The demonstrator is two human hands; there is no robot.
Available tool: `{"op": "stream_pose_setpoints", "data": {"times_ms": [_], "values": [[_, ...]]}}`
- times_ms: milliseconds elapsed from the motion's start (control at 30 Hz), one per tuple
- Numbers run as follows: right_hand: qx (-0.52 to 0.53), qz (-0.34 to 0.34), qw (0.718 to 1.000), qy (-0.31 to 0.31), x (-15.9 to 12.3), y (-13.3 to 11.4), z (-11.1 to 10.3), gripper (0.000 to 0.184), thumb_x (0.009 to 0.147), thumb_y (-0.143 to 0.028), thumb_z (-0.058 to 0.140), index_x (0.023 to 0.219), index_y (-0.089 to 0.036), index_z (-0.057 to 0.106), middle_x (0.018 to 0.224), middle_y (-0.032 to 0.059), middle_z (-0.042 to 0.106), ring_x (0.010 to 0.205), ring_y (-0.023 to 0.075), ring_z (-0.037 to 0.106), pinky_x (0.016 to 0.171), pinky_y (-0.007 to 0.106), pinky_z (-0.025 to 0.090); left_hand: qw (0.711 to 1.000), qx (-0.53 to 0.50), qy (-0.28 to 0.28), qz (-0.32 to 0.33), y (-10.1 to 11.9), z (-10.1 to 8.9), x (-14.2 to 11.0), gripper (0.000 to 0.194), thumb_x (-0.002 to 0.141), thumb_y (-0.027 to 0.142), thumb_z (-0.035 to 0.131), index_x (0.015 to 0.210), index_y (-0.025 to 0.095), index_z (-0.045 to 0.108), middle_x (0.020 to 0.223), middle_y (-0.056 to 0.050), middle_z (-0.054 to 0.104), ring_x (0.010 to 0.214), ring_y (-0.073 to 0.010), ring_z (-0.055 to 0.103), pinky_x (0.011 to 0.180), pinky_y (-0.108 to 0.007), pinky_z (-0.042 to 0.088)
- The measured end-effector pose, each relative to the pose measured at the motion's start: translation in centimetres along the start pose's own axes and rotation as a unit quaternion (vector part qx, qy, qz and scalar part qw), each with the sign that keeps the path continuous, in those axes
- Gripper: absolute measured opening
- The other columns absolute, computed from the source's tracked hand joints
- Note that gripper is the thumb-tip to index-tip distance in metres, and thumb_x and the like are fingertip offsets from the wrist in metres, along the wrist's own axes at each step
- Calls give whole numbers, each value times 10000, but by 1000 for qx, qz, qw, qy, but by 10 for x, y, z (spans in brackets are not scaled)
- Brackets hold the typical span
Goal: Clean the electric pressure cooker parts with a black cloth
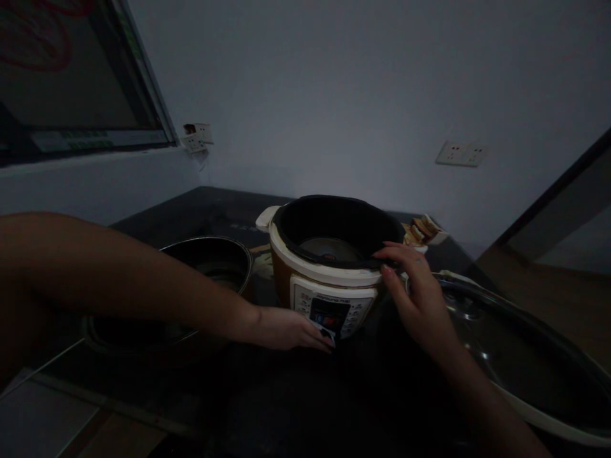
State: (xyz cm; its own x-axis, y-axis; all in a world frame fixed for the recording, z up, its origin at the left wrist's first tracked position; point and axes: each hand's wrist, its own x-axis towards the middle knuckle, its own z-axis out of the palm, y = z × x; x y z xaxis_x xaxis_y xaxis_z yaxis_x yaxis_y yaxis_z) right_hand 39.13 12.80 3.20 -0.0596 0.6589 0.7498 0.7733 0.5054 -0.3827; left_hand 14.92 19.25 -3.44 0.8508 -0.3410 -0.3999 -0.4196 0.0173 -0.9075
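The pressure cooker (329,273) stands upright on the dark countertop (229,207), its top open and its round mouth facing up. Its body is brownish gold below a thick cream-white rim, with a stubby white handle jutting from the side. Inside, the walls are black, and at the bottom lies a paler, greyish round surface with a small spot near its middle. A white-framed control panel (331,312) on the front carries small buttons on both sides of a dark display with bits of blue and red.

The right hand (413,280) is partly open, thumb and fingertips resting at the cooker's near rim. The left hand (298,331) is mostly closed, its fingers around a small pale piece, perhaps cloth or paper, against the lower part of the panel. A dark pot (251,267) sits to the left of the cooker; a large lid-like piece (520,343) lies to its right.
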Motion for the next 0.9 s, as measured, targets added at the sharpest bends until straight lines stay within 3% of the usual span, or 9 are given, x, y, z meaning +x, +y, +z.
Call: {"op": "stream_pose_setpoints", "data": {"times_ms": [100, 267, 400, 467, 567, 633, 700, 800, 900], "values": [[2, 1, 1000, 1, 0, 0, 0, 169, 921, -288, 462, 1027, -248, 588, 1071, 73, 653, 1156, 277, 544, 1034, 522, 366, 999, 2, 2, -46, -11, 0, -8, 720, 758, 226, 363, 1367, 596, 262, 1467, 346, 197, 1405, -26, 107, 1182, -297, 147], [5, 2, 1000, 0, 0, 0, 0, 165, 922, -287, 467, 1028, -251, 588, 1072, 75, 651, 1159, 278, 544, 1039, 536, 357, 999, 8, 16, -29, -50, -1, -42, 758, 782, 167, 388, 1429, 523, 221, 1501, 298, 161, 1393, -11, 82, 1171, -237, 171], [4, 3, 1000, 3, 0, -1, 0, 166, 918, -286, 471, 1028, -253, 591, 1076, 79, 650, 1162, 281, 542, 1028, 540, 368, 984, -168, 29, -46, -89, 2, -70, 731, 818, 48, 330, 1377, 519, 340, 1484, 310, 222, 1375, 50, 32, 1162, -179, 146], [2, 3, 1000, 7, 0, -2, 0, 166, 917, -287, 470, 1024, -252, 592, 1073, 79, 650, 1154, 283, 548, 1023, 543, 371, 934, -350, 32, -70, -104, 4, -78, 766, 818, -11, 253, 1356, 523, 364, 1464, 321, 259, 1365, 80, 41, 1148, -157, 192], [1, 3, 1000, 7, 0, -2, 0, 160, 919, -283, 470, 1025, -252, 585, 1073, 80, 646, 1151, 281, 548, 1023, 547, 368, 793, -602, -26, -89, -112, 6, -81, 810, 825, -36, 187, 1389, 541, 261, 1458, 318, 261, 1373, 55, 154, 1157, -179, 210], [-1, 0, 1000, 0, 0, -3, 0, 159, 920, -275, 466, 1032, -253, 578, 1079, 81, 642, 1155, 280, 543, 1025, 547, 365, 731, -674, -57, -89, -109, 6, -79, 789, 845, -20, 176, 1412, 529, 181, 1469, 300, 239, 1375, 26, 205, 1177, -212, 178], [-4, -5, 1000, -6, 0, -2, 0, 163, 923, -267, 460, 1041, -250, 571, 1086, 83, 638, 1163, 277, 536, 1029, 543, 362, 756, -646, -30, -100, -101, 4, -75, 766, 850, -13, 188, 1426, 492, 196, 1484, 268, 238, 1378, 31, 193, 1177, -214, 179], [-6, -9, 1000, -5, 0, -2, 0, 165, 925, -265, 455, 1045, -244, 566, 1090, 88, 633, 1167, 272, 530, 1033, 533, 362, 862, -485, 67, -131, -89, 2, -70, 707, 834, -7, 264, 1406, 397, 367, 1495, 200, 294, 1390, 45, 121, 1140, -180, 254], [-6, -2, 1000, -2, -1, -1, 1, 164, 925, -269, 452, 1042, -247, 565, 1093, 90, 627, 1167, 273, 527, 1030, 535, 366, 915, -370, 63, -147, -81, -1, -65, 681, 829, 7, 308, 1382, 386, 427, 1505, 210, 268, 1393, 49, 26, 1128, -155, 272]]}}
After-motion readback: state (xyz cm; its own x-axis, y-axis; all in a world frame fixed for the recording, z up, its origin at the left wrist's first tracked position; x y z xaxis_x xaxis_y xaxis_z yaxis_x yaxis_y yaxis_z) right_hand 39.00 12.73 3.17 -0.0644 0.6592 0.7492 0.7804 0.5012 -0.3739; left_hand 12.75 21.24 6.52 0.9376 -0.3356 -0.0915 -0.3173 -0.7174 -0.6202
